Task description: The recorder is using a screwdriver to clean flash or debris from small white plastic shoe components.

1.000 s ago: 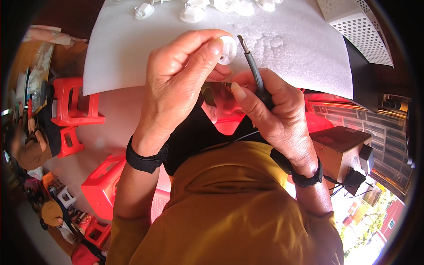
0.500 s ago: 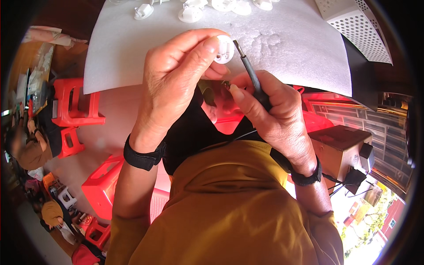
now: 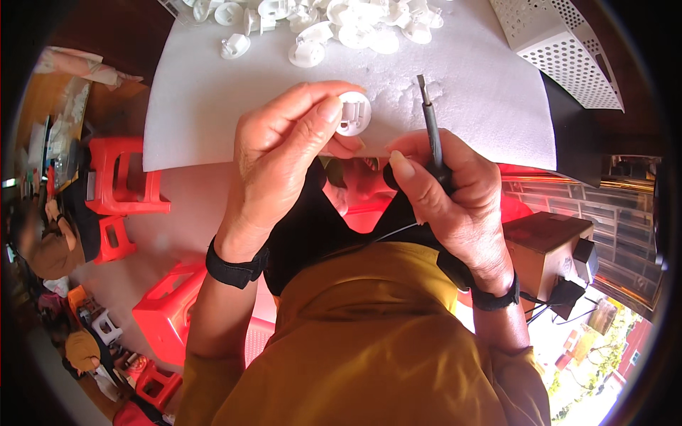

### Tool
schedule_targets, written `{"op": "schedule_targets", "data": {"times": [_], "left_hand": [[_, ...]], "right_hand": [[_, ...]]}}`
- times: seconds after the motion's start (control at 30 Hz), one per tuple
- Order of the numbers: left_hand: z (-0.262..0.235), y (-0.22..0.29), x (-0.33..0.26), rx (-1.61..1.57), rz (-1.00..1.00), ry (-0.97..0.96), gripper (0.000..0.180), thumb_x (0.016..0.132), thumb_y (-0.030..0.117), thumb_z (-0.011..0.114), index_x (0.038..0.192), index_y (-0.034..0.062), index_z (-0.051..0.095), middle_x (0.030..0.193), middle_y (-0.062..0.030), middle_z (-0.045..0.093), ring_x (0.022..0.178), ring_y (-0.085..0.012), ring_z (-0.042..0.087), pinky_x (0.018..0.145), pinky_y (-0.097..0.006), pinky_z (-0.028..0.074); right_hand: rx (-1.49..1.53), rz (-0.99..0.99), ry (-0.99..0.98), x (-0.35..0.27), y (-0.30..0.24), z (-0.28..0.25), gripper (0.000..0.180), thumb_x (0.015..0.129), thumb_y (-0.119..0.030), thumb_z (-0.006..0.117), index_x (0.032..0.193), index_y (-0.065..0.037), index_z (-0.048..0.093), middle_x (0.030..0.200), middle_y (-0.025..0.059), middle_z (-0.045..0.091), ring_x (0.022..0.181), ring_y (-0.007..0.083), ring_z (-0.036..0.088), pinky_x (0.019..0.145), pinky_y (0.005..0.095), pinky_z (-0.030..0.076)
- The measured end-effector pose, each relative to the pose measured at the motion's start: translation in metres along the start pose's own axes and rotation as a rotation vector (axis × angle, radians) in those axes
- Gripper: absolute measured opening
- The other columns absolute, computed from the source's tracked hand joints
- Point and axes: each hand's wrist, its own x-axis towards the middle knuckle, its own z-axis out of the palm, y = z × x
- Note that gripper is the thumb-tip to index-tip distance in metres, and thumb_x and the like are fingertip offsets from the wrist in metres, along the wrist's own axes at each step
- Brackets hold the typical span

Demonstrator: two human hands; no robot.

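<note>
Between thumb and fingers my left hand [image 3: 278, 145] pinches a round white plastic part [image 3: 355, 115] by its left edge. Its face has raised ribs and small recesses. A flat-bladed screwdriver [image 3: 432, 129] with a dark grey shaft stands tip up in my right hand [image 3: 462, 195], whose fingers wrap its handle. The blade is to the right of the white part, apart from it. A small dark thing shows by my right thumb; I cannot make out what it is. Several similar white parts [image 3: 359, 21] lie heaped at the table's far side.
White foam sheeting [image 3: 213, 106] covers the table. A perforated white metal box [image 3: 561, 42] stands at the far right. Red plastic stools [image 3: 128, 177] and other people [image 3: 53, 245] are at the left; a cardboard box [image 3: 547, 241] is at the right.
The screwdriver's tip has moved up and right, away from the white part, and points more upright. My left hand and the part sit lower in view. More of the heap shows.
</note>
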Motion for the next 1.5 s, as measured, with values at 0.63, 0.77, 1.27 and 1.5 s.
{"op": "schedule_targets", "data": {"times": [0.63,0.77,1.27,1.5], "left_hand": [[-0.005,-0.001,0.001,-0.08,0.102,-0.062,0.031,0.099,0.014,0.045,0.115,-0.0093,0.057,0.105,-0.0138,0.061,0.088,-0.0197,0.064,0.074,-0.031,0.057],[-0.003,0.001,0.001,-0.111,0.139,-0.047,0.023,0.097,0.01,0.05,0.111,-0.0048,0.061,0.104,-0.0094,0.061,0.089,-0.0156,0.064,0.074,-0.026,0.057],[0.0,0.014,-0.003,0.059,0.264,-0.019,0.022,0.094,0.004,0.054,0.112,-0.0048,0.062,0.103,-0.0114,0.062,0.082,-0.0135,0.064,0.069,-0.023,0.055],[0.002,0.022,-0.003,0.178,0.265,-0.053,0.021,0.094,0.005,0.055,0.111,-0.0048,0.063,0.098,-0.0101,0.061,0.079,-0.0131,0.064,0.066,-0.023,0.055]], "right_hand": [[-0.131,0.021,-0.091,0.032,-0.014,-0.001,0.018,0.091,-0.014,0.061,0.084,0.002,0.056,0.057,0.0042,0.051,0.053,0.0071,0.047,0.048,0.0267,0.041],[-0.111,0.029,-0.092,0.036,-0.007,0.002,0.022,0.089,-0.017,0.064,0.082,0.002,0.056,0.057,0.0051,0.051,0.053,0.0075,0.047,0.048,0.0277,0.041],[0.005,0.066,-0.206,0.04,-0.02,-0.005,0.014,0.09,-0.014,0.065,0.089,0.0,0.062,0.071,0.0018,0.065,0.053,0.0016,0.049,0.045,0.019,0.038],[0.021,0.132,-0.268,0.04,-0.026,-0.011,0.016,0.09,-0.015,0.064,0.088,0.0,0.062,0.069,0.0021,0.065,0.052,0.0018,0.048,0.044,0.0187,0.037]]}}
